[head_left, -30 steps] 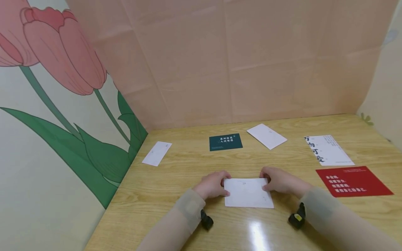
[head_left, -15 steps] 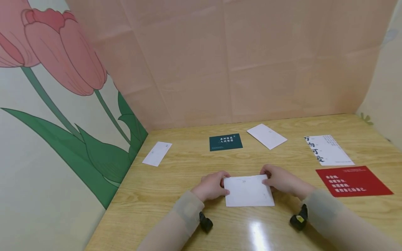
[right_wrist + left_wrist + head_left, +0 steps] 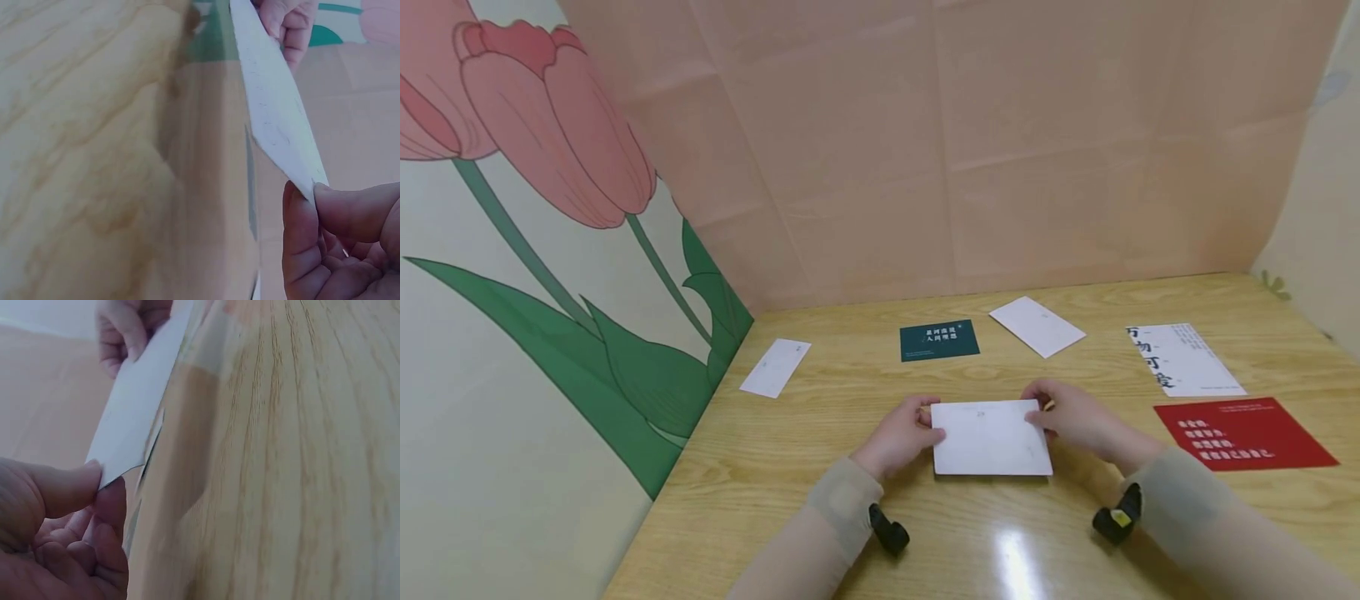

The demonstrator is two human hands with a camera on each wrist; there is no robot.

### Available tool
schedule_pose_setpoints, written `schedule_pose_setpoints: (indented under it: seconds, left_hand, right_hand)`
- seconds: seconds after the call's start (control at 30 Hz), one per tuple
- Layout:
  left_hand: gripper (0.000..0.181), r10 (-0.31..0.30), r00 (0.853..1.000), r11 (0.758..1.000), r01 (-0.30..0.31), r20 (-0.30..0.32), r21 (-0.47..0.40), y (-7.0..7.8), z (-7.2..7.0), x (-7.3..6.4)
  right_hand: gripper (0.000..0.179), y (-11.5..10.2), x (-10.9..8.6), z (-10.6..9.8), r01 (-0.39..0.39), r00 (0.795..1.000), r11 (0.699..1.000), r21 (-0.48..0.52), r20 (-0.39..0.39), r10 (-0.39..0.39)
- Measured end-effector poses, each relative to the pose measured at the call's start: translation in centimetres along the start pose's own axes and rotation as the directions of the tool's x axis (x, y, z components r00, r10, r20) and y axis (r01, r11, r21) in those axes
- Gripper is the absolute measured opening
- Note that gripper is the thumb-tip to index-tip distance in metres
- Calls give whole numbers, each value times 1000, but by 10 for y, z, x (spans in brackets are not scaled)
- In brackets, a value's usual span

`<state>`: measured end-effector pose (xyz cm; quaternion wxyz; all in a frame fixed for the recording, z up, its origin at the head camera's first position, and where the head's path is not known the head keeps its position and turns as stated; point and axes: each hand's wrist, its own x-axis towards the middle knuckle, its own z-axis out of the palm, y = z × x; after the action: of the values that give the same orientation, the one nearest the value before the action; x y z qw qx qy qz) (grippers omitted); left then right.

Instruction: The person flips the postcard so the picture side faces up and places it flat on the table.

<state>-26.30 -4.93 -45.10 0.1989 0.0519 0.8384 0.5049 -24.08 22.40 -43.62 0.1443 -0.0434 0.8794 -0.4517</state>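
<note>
A white card [image 3: 988,442] with faint small print is held up between both hands, its near edge casting a dark shadow on the table. My left hand [image 3: 901,435] pinches its left side between thumb and fingers. On the opposite side my right hand [image 3: 1071,418] grips the card near its far right corner, thumb on top. In the left wrist view the white card [image 3: 137,406] slopes above the wood, the left thumb [image 3: 69,487] pressed on its corner. From the right wrist, the card [image 3: 275,100] looks thin and tilted, pinched by the right thumb [image 3: 353,209].
Along the back of the wooden table [image 3: 842,367] lie a white card [image 3: 777,367], a dark green card [image 3: 938,340] and another white card [image 3: 1037,327]. To the right are a white card with black characters [image 3: 1191,360] and a red card [image 3: 1243,433]. A pinkish sheet [image 3: 970,167] hangs behind.
Both hands have raised the white card off the table and shifted it slightly away from the body. A shadow now shows under its near edge. The other cards stay put.
</note>
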Motion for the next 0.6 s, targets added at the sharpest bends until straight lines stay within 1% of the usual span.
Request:
schedule_pose_setpoints:
  seconds: [0.13,0.27,0.33,0.47,0.53,0.6]
  left_hand:
    - [49,-1,999,997,-3,-50,-77,3,1,0]
    - [46,23,996,992,-34,-92,-122,3,1,0]
    - [44,31,993,989,-47,-111,-139,3,1,1]
    - [44,34,990,984,-57,-139,-167,5,0,2]
    - [46,35,988,984,-61,-150,-170,6,0,3]
    - [46,34,987,982,-63,-160,-180,7,-1,4]
  right_hand:
    - [31,-3,0,-2,4,1000,1000,27,-19,-3]
    - [40,-4,-1,-4,7,1000,995,100,-23,-4]
    - [47,-5,-2,-5,9,1000,986,164,-17,-6]
    - [62,-5,-4,-6,2,1000,958,287,11,-6]
    - [68,-6,-5,-7,-5,1000,946,323,28,-5]
    - [75,-6,-6,-7,-4,999,946,325,45,-11]
